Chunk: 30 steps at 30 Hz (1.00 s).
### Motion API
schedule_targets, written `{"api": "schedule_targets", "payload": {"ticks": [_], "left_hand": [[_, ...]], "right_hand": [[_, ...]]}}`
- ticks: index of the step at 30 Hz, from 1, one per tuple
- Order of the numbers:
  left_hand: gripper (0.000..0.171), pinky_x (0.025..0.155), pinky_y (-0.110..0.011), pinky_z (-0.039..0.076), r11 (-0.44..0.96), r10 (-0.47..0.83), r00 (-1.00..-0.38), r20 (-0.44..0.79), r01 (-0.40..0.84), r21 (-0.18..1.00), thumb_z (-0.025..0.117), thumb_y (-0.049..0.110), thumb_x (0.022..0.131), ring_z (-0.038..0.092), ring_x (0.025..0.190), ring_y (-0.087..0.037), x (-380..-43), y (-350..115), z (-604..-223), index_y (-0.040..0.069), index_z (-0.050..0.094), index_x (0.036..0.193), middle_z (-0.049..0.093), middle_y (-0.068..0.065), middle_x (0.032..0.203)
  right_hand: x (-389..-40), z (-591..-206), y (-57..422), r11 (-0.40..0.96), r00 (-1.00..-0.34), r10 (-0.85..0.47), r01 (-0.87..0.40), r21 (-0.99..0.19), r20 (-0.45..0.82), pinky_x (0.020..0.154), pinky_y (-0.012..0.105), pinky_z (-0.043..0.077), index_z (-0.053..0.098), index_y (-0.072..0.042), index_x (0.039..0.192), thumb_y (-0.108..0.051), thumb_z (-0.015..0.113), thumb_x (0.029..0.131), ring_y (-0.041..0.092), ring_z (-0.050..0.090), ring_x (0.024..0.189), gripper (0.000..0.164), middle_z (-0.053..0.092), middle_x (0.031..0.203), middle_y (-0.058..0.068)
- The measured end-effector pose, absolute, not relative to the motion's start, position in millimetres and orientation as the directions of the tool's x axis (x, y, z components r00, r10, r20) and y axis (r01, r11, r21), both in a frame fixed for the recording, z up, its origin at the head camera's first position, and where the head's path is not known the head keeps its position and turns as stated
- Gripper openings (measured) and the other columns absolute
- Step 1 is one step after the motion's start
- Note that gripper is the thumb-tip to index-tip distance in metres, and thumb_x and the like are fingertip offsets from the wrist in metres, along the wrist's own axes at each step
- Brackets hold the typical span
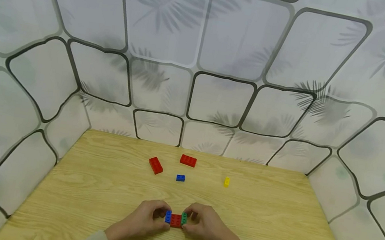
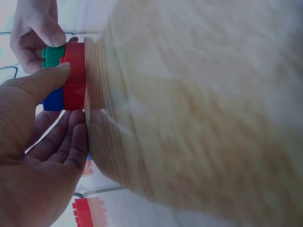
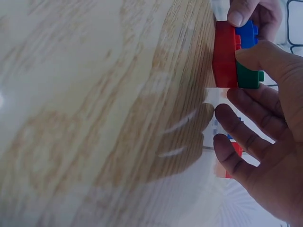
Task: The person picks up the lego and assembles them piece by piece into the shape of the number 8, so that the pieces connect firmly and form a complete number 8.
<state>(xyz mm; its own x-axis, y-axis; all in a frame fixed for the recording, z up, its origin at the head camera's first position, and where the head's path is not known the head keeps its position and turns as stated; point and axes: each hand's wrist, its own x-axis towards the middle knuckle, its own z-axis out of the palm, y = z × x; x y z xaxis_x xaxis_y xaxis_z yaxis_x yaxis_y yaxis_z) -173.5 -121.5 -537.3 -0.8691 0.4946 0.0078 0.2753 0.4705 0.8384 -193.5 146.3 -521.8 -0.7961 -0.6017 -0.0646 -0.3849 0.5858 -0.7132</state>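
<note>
A: Left edge first. What do we have?

B: The left hand [image 1: 144, 216], thumb and fingers pinching a blue brick [image 1: 168, 216]. Farther back, a slanted red brick [image 1: 155, 165] lies loose on the table [image 1: 94, 180].

A: Middle?

B: The red base [image 1: 175, 221], near the front of the table between both hands, studs up, the blue brick on its left end. Well behind: a small blue block [image 1: 180, 178], then a far red block [image 1: 188, 160].

A: Right?

B: A green brick [image 1: 184, 218] on the base's right end, pinched by the right hand [image 1: 206, 224]. Beyond, a yellow block [image 1: 226, 182].

A: Handling?

B: We'd judge the joined piece light, stiff, hardly fragile, its smooth sides slightly slippery. We'd take hold low on the red base, thumb against the near long side, fingers opposite; pulling on the end bricks alone might pop them loose.
</note>
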Motion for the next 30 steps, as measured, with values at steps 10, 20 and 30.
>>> {"api": "schedule_targets", "payload": {"ticks": [10, 20, 30], "left_hand": [[0.027, 0.082, -0.021, 0.052, 0.477, 0.491, -0.871, -0.02, 0.25, 0.843, 0.084, 0.024, 0.092, 0.061, 0.093, -0.006, -174.4, -122.2, -537.2, 0.017, 0.072, 0.115, 0.069, 0.009, 0.104], [0.027, 0.082, -0.021, 0.052, 0.471, 0.494, -0.87, -0.009, 0.259, 0.844, 0.084, 0.025, 0.092, 0.06, 0.092, -0.006, -174.1, -121.8, -537.5, 0.017, 0.072, 0.115, 0.069, 0.008, 0.104], [0.028, 0.082, -0.021, 0.053, 0.454, 0.496, -0.868, 0.025, 0.284, 0.844, 0.085, 0.023, 0.09, 0.062, 0.092, -0.005, -173.3, -121.0, -539.5, 0.015, 0.072, 0.114, 0.07, 0.007, 0.104]], "right_hand": [[-191.2, -522.8, 144.4, 0.624, -0.801, -0.597, -0.432, -0.651, -0.041, 0.076, 0.023, 0.049, 0.073, -0.021, 0.112, -0.031, 0.084, 0.09, 0.004, 0.059, 0.09, 0.027, 0.069, 0.104, -0.008], [-198.3, -525.6, 147.0, 0.622, -0.79, -0.609, -0.415, -0.665, -0.077, 0.077, 0.023, 0.048, 0.074, -0.023, 0.112, -0.033, 0.083, 0.089, 0.002, 0.057, 0.089, 0.026, 0.068, 0.1, -0.011], [-197.4, -526.2, 147.0, 0.628, -0.799, -0.598, -0.416, -0.658, -0.064, 0.076, 0.023, 0.048, 0.076, -0.023, 0.11, -0.034, 0.085, 0.088, 0.002, 0.056, 0.088, 0.027, 0.068, 0.098, -0.011]]}}
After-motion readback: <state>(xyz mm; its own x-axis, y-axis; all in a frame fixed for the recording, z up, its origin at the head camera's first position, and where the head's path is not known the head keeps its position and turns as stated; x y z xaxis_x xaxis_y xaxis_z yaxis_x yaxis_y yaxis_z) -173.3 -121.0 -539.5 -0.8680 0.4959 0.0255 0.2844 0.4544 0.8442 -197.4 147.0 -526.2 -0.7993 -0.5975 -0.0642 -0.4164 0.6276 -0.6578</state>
